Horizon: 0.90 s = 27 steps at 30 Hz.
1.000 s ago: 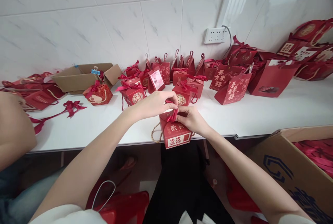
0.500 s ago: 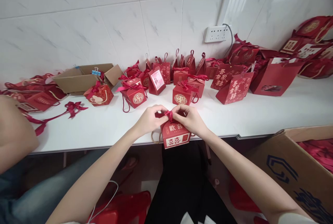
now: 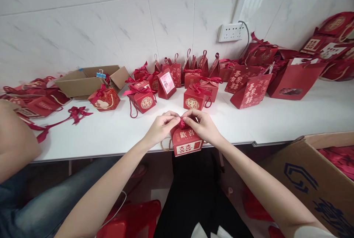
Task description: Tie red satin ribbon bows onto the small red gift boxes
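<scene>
A red box with white and gold characters (image 3: pixel 186 143) sits at the front edge of the white table, partly over it, with a rope handle at its left side. On its top is a red ribbon bow (image 3: pixel 181 123). My left hand (image 3: pixel 165 125) pinches the bow from the left, thumb and forefinger pressed together. From the right, my right hand (image 3: pixel 201 123) pinches the same bow, its fingertips almost touching those of my left hand. Just behind stand a red box with a round gold emblem (image 3: pixel 193 100) and a similar one (image 3: pixel 143 100) to the left.
Open brown carton (image 3: pixel 83 83) at the back left; loose red ribbon (image 3: pixel 77 114) on the table (image 3: pixel 107 135). Tall red bags (image 3: pixel 297 79) stand right. A large cardboard box (image 3: pixel 312 179) is at the lower right. Another person's arm (image 3: pixel 18 135) rests at the left edge.
My fingertips have drawn closer together over the bow and now cover more of it. The box stays in nearly the same place; the view has shifted slightly.
</scene>
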Motion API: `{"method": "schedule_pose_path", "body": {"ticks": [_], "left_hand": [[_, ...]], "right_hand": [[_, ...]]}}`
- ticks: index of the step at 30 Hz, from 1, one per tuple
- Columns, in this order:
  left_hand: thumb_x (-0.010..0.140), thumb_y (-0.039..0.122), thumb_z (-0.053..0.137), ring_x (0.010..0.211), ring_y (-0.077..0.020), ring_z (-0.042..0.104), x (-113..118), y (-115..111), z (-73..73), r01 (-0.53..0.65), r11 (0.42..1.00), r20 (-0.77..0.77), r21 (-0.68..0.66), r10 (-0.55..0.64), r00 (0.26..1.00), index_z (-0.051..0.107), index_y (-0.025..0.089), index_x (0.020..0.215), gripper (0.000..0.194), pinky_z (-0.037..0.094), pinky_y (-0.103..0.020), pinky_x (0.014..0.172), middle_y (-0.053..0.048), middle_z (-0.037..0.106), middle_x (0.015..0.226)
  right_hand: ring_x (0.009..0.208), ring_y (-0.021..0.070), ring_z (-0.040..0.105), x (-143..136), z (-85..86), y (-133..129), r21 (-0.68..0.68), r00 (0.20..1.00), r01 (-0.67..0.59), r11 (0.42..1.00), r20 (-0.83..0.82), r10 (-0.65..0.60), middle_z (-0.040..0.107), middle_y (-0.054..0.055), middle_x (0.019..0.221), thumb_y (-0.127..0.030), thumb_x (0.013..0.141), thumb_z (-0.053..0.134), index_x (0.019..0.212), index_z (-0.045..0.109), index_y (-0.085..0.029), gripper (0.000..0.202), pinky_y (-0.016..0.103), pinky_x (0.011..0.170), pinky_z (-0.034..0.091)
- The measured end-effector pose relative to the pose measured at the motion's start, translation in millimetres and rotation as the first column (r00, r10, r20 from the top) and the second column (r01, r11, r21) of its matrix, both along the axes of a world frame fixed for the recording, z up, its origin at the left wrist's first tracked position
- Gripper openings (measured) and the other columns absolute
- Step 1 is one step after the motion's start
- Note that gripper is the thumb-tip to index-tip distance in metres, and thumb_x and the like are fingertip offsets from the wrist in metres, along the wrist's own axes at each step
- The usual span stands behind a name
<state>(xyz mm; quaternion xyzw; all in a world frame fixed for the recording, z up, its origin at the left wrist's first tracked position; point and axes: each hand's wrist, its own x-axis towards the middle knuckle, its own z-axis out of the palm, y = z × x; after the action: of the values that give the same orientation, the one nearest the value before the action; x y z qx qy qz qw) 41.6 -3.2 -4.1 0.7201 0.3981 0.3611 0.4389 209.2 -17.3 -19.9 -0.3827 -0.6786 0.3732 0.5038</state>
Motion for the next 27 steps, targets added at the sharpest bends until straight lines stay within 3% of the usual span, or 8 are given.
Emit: {"method": "schedule_pose_path", "body": {"ticks": [5,8,11,15,19,23,27], "left_hand": [[0.077,0.031,0.055,0.105,-0.0198,0.056,2.3,-5.7,-4.8,0.008,0.987,0.155,-0.158,0.017,0.988,0.065,0.016,0.066,0.022,0.051,-0.029,0.080,-0.006,0.055,0.117],[0.078,0.033,0.054,0.101,-0.0198,0.058,3.1,-8.1,-8.7,-0.048,0.984,0.183,-0.172,0.080,0.980,0.064,0.015,0.065,0.024,0.053,-0.028,0.075,-0.006,0.054,0.121],[0.079,0.033,0.053,0.105,-0.0203,0.056,3.7,-9.6,-10.9,-0.085,0.985,0.166,-0.150,0.109,0.980,0.063,0.016,0.063,0.025,0.052,-0.029,0.080,-0.006,0.054,0.124],[0.080,0.032,0.052,0.117,-0.0209,0.049,4.8,-11.1,-12.5,-0.071,0.991,0.171,-0.117,0.090,0.981,0.064,0.017,0.064,0.025,0.048,-0.029,0.091,-0.005,0.052,0.129],[0.080,0.032,0.052,0.117,-0.0216,0.049,5.8,-13.9,-11.7,-0.072,0.990,0.186,-0.124,0.095,0.978,0.065,0.017,0.064,0.025,0.046,-0.032,0.093,-0.005,0.050,0.131],[0.081,0.032,0.052,0.116,-0.0230,0.048,5.9,-17.0,-8.1,-0.101,0.991,0.099,-0.084,0.110,0.989,0.067,0.018,0.065,0.026,0.043,-0.036,0.096,-0.005,0.051,0.130],[0.083,0.033,0.049,0.117,-0.0230,0.046,5.8,-19.8,-6.8,-0.163,0.987,-0.004,0.014,0.163,0.987,0.066,0.020,0.066,0.027,0.038,-0.040,0.099,-0.005,0.054,0.125]], "right_hand": [[0.074,0.0151,0.060,3.1,-2.2,-1.4,0.084,0.995,0.066,0.994,0.072,-0.073,0.064,0.002,0.079,-0.022,0.083,0.052,0.082,0.057,-0.018,0.006,0.029,0.072,0.048],[0.091,0.0179,0.059,9.0,0.2,-9.0,0.247,0.982,0.141,0.959,0.091,-0.167,0.060,0.005,0.093,-0.016,0.082,0.050,0.092,0.053,-0.020,0.011,0.034,0.082,0.048],[0.096,0.0202,0.057,15.0,6.1,-20.3,0.325,0.953,0.145,0.935,0.209,-0.220,0.058,0.007,0.096,-0.016,0.083,0.050,0.087,0.057,-0.019,0.009,0.038,0.085,0.047],[0.092,0.0220,0.058,15.2,8.1,-28.4,0.286,0.912,0.146,0.947,0.332,-0.241,0.059,0.009,0.095,-0.023,0.082,0.058,0.080,0.064,-0.018,0.008,0.040,0.084,0.048],[0.095,0.0204,0.059,10.7,2.3,-25.9,0.188,0.950,0.126,0.974,0.261,-0.173,0.060,0.008,0.097,-0.022,0.083,0.058,0.082,0.065,-0.019,0.007,0.037,0.084,0.048],[0.092,0.0185,0.059,12.0,-1.3,-21.4,0.103,0.970,0.103,0.989,0.212,-0.123,0.060,0.005,0.092,-0.023,0.084,0.059,0.076,0.063,-0.020,0.009,0.033,0.082,0.048],[0.088,0.0177,0.058,18.2,0.0,-17.9,0.131,0.961,0.051,0.990,0.265,-0.084,0.059,0.005,0.090,-0.022,0.085,0.057,0.076,0.060,-0.020,0.010,0.032,0.079,0.047]]}}
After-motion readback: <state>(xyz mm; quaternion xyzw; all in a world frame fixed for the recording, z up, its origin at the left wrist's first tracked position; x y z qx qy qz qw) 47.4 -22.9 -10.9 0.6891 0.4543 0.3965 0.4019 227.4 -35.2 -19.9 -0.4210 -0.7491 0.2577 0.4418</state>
